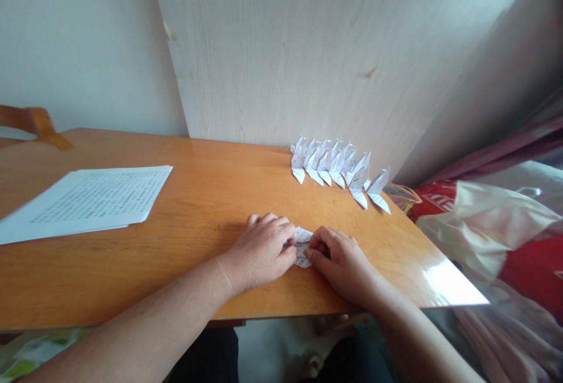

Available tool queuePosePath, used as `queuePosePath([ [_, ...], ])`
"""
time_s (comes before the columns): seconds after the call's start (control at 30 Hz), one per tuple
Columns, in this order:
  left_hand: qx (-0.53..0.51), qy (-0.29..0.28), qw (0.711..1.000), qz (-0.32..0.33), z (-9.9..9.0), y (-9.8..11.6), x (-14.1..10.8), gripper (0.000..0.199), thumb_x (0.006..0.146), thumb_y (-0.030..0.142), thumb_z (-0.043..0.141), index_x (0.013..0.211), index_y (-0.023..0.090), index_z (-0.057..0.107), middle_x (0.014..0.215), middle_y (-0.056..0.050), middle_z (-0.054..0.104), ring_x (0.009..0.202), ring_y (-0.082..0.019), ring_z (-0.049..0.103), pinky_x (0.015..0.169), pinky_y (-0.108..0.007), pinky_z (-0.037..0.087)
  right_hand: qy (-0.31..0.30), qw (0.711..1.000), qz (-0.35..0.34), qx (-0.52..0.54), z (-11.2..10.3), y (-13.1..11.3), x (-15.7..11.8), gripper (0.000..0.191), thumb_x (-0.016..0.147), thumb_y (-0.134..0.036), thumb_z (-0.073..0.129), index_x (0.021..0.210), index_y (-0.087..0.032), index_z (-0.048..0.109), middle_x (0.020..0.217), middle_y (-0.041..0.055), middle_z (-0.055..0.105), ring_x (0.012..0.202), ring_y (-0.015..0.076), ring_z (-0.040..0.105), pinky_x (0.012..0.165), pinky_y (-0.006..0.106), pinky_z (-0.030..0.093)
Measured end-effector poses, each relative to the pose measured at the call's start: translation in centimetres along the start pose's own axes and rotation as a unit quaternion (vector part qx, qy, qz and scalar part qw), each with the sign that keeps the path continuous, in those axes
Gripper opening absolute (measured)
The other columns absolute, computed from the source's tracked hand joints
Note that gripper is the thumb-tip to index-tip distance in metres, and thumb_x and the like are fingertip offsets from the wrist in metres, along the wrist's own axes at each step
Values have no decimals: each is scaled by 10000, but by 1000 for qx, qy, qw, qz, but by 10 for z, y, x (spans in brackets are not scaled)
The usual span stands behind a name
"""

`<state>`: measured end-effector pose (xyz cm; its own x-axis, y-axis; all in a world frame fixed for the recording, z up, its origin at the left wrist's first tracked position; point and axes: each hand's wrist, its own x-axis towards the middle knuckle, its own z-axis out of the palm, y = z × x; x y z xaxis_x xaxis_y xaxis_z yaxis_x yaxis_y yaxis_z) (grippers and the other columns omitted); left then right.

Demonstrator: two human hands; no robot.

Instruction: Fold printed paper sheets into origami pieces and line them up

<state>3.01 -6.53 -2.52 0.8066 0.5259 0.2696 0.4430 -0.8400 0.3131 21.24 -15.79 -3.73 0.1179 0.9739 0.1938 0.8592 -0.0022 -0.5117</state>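
Note:
Between my two hands, a small folded piece of printed paper (pixel 302 250) lies on the wooden table near its front edge. My left hand (pixel 269 248) grips its left side, fingers curled and thumb pressed in. On the right side, my right hand (pixel 338 258) pinches the paper between thumb and fingertips. The paper's outer ends are hidden under my fingers. Beyond my hands, at the back right, several folded paper pieces (pixel 336 166) with upright points stand in close rows, made of the same printed paper.
A stack of printed sheets (pixel 101 198) lies on the left of the table (pixel 197 195). A pale wood panel (pixel 281 48) rises behind it. Red and white bags (pixel 488 224) crowd the right edge. An orange wooden chair part (pixel 39 125) shows at far left.

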Motion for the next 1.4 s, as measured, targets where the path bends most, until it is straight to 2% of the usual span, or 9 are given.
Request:
queuePosePath([
  [0.23, 5, 0, 1000, 5, 1, 0, -1, 64, 865, 190, 564, 890, 246, 585, 948, 15, 645, 970, -217, 538, 808, -366, 322, 1, 1000, -4, 2, 0, 0, 0, 91, 855, -213, 603, 771, -215, 568, 770, -3, 635, 752, 169, 538, 659, 281, 277],
  [0.47, -8, 2, 1000, 14, 1, 0, -2, 224, 893, 188, 553, 1086, 288, 605, 1076, 10, 671, 1047, -225, 539, 879, -390, 314, 0, 1000, -5, 8, 0, 0, 0, 75, 858, -219, 598, 785, -218, 580, 783, -1, 637, 754, 168, 537, 655, 280, 278],
  [0.77, 44, -20, 998, 30, -3, 4, -1, 148, 887, 208, 559, 908, 282, 685, 916, -13, 647, 982, -232, 527, 834, -396, 296, -7, 1000, -2, 2, 0, 2, 2, 96, 841, -220, 605, 757, -216, 560, 749, -8, 629, 726, 162, 531, 638, 273, 270],
  [0.97, 36, -11, 999, 11, -2, 5, 2, 128, 902, 296, 571, 871, 279, 694, 903, -9, 643, 972, -236, 521, 833, -401, 292, 1, 1000, -10, 11, 1, 2, 1, 95, 847, -242, 626, 775, -219, 568, 738, -18, 635, 719, 158, 535, 634, 267, 276],
  [1.17, 30, -6, 1000, 8, -1, 5, 3, 140, 907, 309, 563, 865, 278, 693, 907, -10, 642, 974, -231, 523, 842, -401, 289, -8, 1000, -8, 4, -1, 2, 1, 113, 853, -252, 617, 759, -214, 568, 747, -10, 634, 718, 161, 538, 629, 267, 289],
  [1.3, 22, -17, 1000, 14, -3, 4, 1, 134, 838, 386, 641, 896, 280, 700, 920, -18, 639, 983, -245, 527, 855, -404, 295, -13, 1000, -7, 12, -3, 1, 0, 71, 859, -249, 603, 796, -219, 587, 750, -13, 629, 730, 165, 549, 640, 269, 307],
  [1.4, 20, -20, 999, 15, -4, 2, 1, 128, 815, 359, 653, 904, 282, 702, 933, -14, 641, 981, -244, 531, 836, -396, 297, -9, 1000, -8, 14, -3, 1, -1, 63, 864, -234, 588, 803, -221, 585, 758, -12, 631, 745, 168, 555, 652, 272, 315],
])
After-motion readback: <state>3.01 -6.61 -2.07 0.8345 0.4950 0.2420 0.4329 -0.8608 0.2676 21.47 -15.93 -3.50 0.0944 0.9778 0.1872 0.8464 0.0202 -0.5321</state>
